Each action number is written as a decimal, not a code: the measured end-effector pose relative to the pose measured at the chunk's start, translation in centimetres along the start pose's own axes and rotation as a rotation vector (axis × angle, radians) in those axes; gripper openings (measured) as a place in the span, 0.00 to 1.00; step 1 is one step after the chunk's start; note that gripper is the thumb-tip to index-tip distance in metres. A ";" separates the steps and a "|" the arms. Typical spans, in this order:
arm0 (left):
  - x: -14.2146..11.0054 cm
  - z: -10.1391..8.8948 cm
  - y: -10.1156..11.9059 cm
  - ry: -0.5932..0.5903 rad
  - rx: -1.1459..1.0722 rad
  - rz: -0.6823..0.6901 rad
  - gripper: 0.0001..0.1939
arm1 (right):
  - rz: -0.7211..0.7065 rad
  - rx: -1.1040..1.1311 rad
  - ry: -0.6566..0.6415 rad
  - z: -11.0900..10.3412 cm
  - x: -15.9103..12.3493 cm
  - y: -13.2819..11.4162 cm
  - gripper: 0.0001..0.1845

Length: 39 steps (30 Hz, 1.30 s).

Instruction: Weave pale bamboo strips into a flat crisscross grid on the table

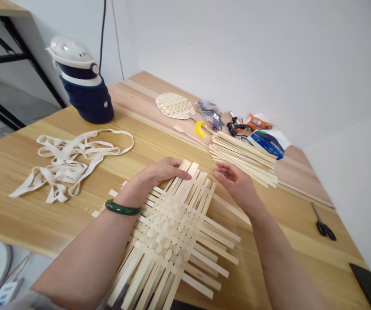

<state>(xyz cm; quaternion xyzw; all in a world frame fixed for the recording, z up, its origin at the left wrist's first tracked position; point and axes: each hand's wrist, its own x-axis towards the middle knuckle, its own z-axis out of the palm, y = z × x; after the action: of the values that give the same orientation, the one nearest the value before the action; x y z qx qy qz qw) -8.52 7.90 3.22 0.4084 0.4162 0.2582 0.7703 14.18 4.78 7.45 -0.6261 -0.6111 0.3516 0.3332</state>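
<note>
Light: soft, even brightness is washing over the white wall [253, 56] and wooden table [33, 168].
Shadows: faint ones are gathering beneath the woven bamboo strips [169, 232] at lower center.
Distortion: wide-angle bending is curving the table's edges toward the lower corners.
Focus: mild softness is blurring small details at upper center.

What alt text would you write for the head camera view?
Two bare hands at a flat mat of woven pale strips on a wooden table: the left hand rests on the weave, the right hand is raised beside it. A stack of loose strips, tangled white tape and scissors lie nearby.
</note>
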 end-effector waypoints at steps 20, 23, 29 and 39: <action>0.2 0.5 0.1 0.008 0.015 0.037 0.16 | 0.137 0.083 -0.493 2.3 2.6 -1.9 0.14; 0.1 0.6 0.1 0.037 0.020 0.027 0.16 | 0.142 0.074 -0.500 2.2 2.6 -1.8 0.14; 0.0 0.3 -0.1 0.036 0.004 -0.016 0.20 | 0.137 0.098 -0.504 2.2 2.6 -2.0 0.14; -0.4 0.5 0.2 -0.045 -0.035 -0.026 0.20 | 0.136 0.134 -0.524 2.0 2.5 -1.9 0.15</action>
<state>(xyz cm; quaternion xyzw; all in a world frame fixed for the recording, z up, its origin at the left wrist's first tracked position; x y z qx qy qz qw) -8.30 7.55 3.74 0.3950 0.3997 0.2462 0.7897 11.50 7.30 7.97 -0.5298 -0.6084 0.5628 0.1801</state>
